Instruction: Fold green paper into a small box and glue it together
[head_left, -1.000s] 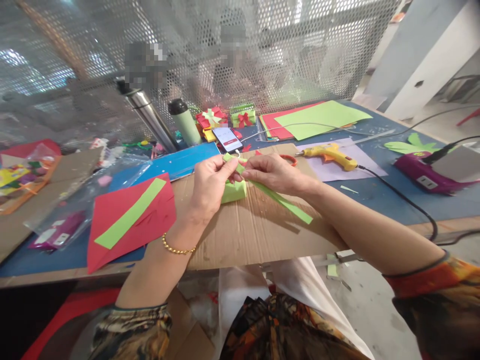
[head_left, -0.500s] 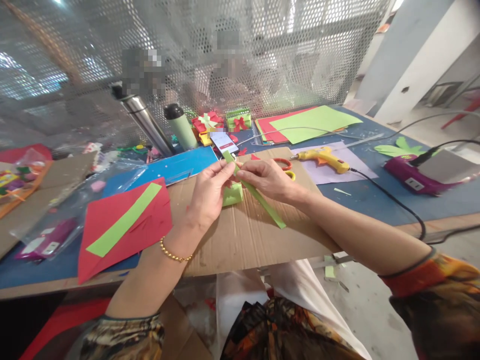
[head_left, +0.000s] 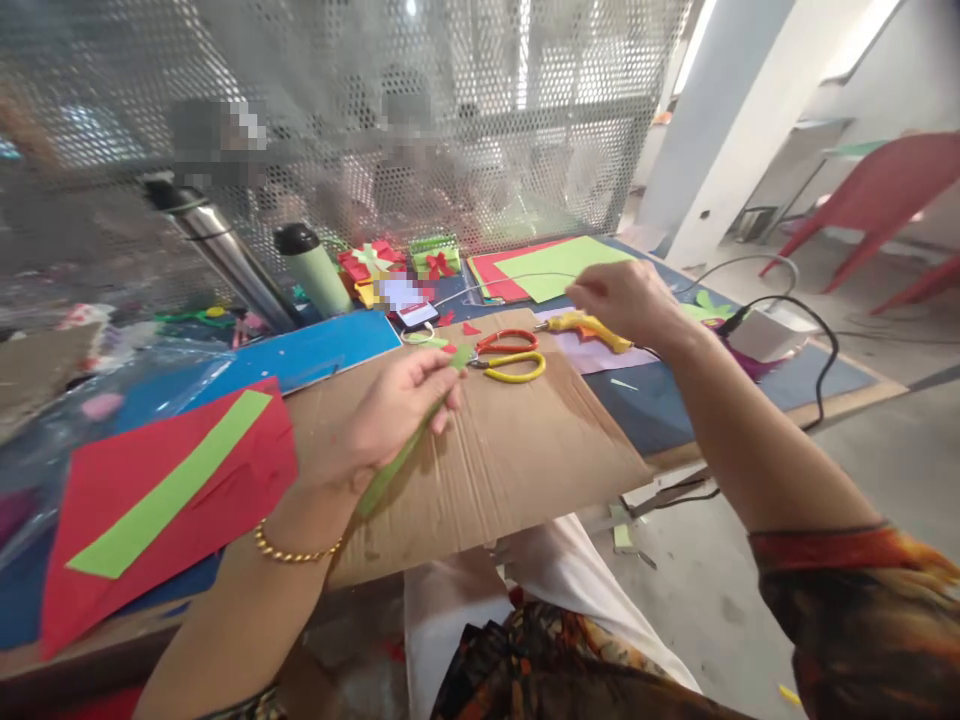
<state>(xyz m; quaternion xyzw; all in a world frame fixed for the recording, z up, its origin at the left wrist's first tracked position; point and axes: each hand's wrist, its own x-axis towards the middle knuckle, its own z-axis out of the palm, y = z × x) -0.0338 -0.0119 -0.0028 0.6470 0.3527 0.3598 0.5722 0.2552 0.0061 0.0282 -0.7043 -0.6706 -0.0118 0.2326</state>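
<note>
**Green strip pinched in left hand, right hand up by the glue gun**

And here's the scene, the cardboard's middle as our dial! Biggest of all, the perforated metal mesh fills twelve o'clock, grey and dotted with round holes. Below it spreads the smooth blue table, and out at two o'clock sits a glossy red plastic chair. Center stage, the cardboard, brown, flat and creased with fine ridges.

Over to nine o'clock: a matte red sheet, a broad green band lying aslant on it. At ten, a tall brushed-steel flask leans in the view; at one, a flat stack of colored sheets, light green uppermost.

Now the hands! The right is at two o'clock, fingers curled inward; whether they grip anything, I cannot tell. The left is at ten, thumb and fingers closed on the slim, flexible strip, which slants from the fingertips down past the palm towards seven.

Smaller still, the yellow plastic gun lies at two, its narrow tip pointing left. At one, scissors rest on the cardboard, one looped handle red, one yellow, near the strip's upper end. And smallest, a gold beaded bracelet rings the left wrist.
</note>
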